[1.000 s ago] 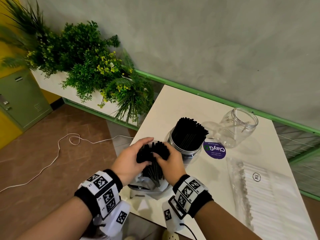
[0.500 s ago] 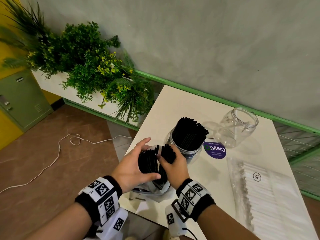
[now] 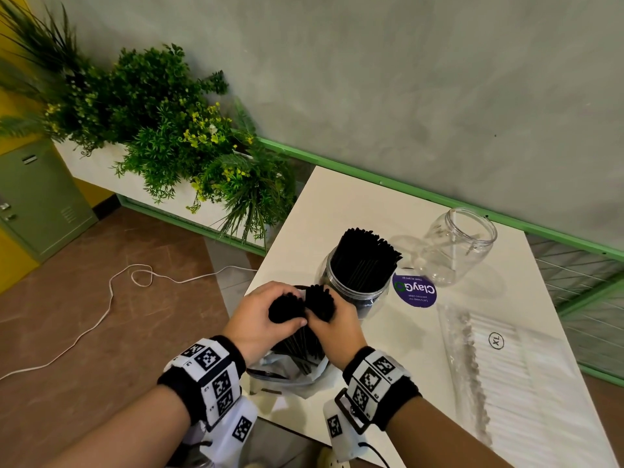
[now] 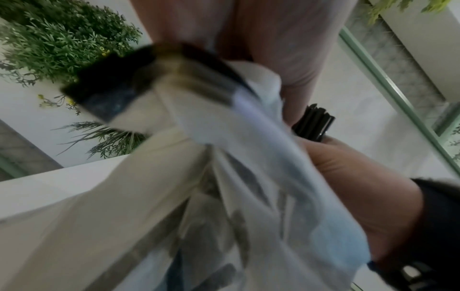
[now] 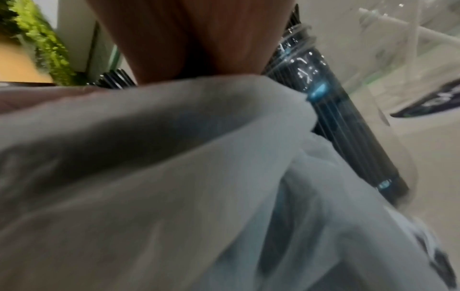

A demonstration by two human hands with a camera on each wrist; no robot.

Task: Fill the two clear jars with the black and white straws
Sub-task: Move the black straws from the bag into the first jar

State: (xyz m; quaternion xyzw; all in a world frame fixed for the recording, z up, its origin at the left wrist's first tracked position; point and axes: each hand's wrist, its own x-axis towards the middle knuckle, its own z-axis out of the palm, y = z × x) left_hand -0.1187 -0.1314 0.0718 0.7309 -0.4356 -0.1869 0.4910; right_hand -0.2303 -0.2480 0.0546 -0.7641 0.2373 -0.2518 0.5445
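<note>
A café or food-service premises is suggested. A small white table [image 3: 354,211] is set against a grey plastered wall [image 3: 405,79] edged by a green metal rail [image 3: 337,162]. A round purple sticker [image 3: 414,290] asking that the place be kept clean is fixed to the table. A long white planter of green artificial foliage [image 3: 162,130], a brown tiled floor [image 3: 101,332] and an olive metal locker [image 3: 37,197] are seen alongside.

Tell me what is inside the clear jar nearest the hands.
The near jar holds upright black straws, tops above the rim. Its bottom is hidden.
</note>
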